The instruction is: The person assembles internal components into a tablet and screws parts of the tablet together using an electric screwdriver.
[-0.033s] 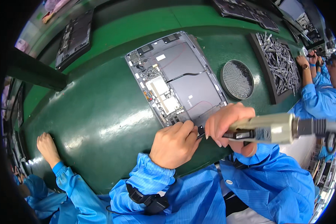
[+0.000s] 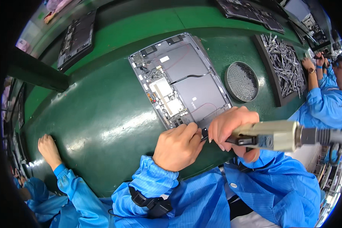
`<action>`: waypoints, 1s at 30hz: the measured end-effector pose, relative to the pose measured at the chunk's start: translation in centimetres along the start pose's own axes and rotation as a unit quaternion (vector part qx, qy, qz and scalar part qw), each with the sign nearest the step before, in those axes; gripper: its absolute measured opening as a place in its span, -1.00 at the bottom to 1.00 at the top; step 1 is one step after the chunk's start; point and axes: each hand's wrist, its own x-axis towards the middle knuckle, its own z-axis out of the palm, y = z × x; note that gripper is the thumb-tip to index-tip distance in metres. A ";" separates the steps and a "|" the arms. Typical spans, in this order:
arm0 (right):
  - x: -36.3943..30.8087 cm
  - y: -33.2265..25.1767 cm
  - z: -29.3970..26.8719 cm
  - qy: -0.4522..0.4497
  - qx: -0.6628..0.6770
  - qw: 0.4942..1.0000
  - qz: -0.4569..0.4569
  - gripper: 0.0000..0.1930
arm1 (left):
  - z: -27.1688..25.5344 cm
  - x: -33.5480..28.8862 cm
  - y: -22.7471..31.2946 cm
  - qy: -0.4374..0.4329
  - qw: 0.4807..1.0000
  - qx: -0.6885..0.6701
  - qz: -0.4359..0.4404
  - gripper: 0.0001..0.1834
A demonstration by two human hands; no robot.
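An opened laptop base (image 2: 195,87) lies at a slant before me, its circuit board (image 2: 164,95) bare along the left side. A black ribbon cable (image 2: 190,77) crosses the grey panel. My right hand (image 2: 235,127) is wrapped round a cream electric screwdriver (image 2: 279,136), held almost level, its tail to the right. Closed at the laptop's near edge is my left hand (image 2: 178,148); what its fingertips pinch, if anything, is hidden. A small black part (image 2: 205,132) shows between my hands at the laptop's near corner, with a thin dark shaft just below it.
Right of the laptop stands a round tin (image 2: 241,81) of small screws. Beyond it is a black tray (image 2: 277,97) heaped with dark narrow parts. A dark post (image 2: 38,72) rises at left. Co-workers' arms (image 2: 49,152) reach in at left and right (image 2: 313,79). More laptop bases (image 2: 76,40) lie farther back.
The screwdriver's tail has dipped slightly toward me. Both hands stay at the laptop's near edge.
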 end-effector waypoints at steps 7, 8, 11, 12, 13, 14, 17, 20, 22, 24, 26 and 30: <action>-0.6 -1.1 0.5 0.043 -0.017 0.999 -0.016 -0.39 | -0.9 0.6 1.1 -0.019 1.000 0.017 0.002 -0.80; -0.6 -0.8 0.1 0.060 0.003 0.998 0.031 -0.37 | -0.7 0.3 0.7 -0.026 0.999 0.023 -0.019 -0.80; -1.5 -1.0 -1.0 0.261 0.089 0.961 -0.028 -0.33 | -0.5 0.2 0.7 -0.019 0.999 0.026 -0.015 -0.75; -1.3 -1.3 -1.9 0.339 0.106 0.928 -0.114 -0.41 | -0.4 0.3 0.8 -0.013 0.999 0.025 -0.026 -0.72; -1.1 -1.7 -3.4 0.372 0.052 0.917 -0.135 -0.51 | -0.3 0.4 0.9 -0.009 0.999 0.030 -0.021 -0.71; -1.0 -2.2 -4.9 0.404 -0.002 0.902 -0.153 -0.62 | -0.3 0.7 1.0 -0.017 0.999 0.027 -0.002 -0.71; -1.5 -2.3 -6.8 0.481 -0.071 0.871 -0.074 -0.86 | -0.4 1.0 1.2 -0.026 0.999 0.037 -0.015 -0.69; -1.4 -1.1 -6.9 0.512 -0.028 0.857 -0.043 -0.82 | -0.5 1.1 1.4 -0.036 0.998 0.039 -0.031 -0.70; -1.4 -1.2 -6.7 0.507 -0.043 0.860 -0.025 -0.81 | -0.3 1.0 1.4 -0.038 0.998 0.038 -0.021 -0.71; -1.5 -1.3 -6.8 0.497 -0.036 0.867 -0.026 -0.82 | -0.1 1.1 1.5 -0.029 0.999 0.037 -0.025 -0.70; -1.4 -1.3 -7.0 0.482 -0.026 0.876 -0.024 -0.83 | -0.1 1.3 1.4 -0.034 0.998 0.035 -0.027 -0.70; -1.4 -1.4 -6.8 0.465 -0.015 0.885 -0.009 -0.83 | -0.1 1.3 1.4 -0.039 0.998 0.035 -0.028 -0.69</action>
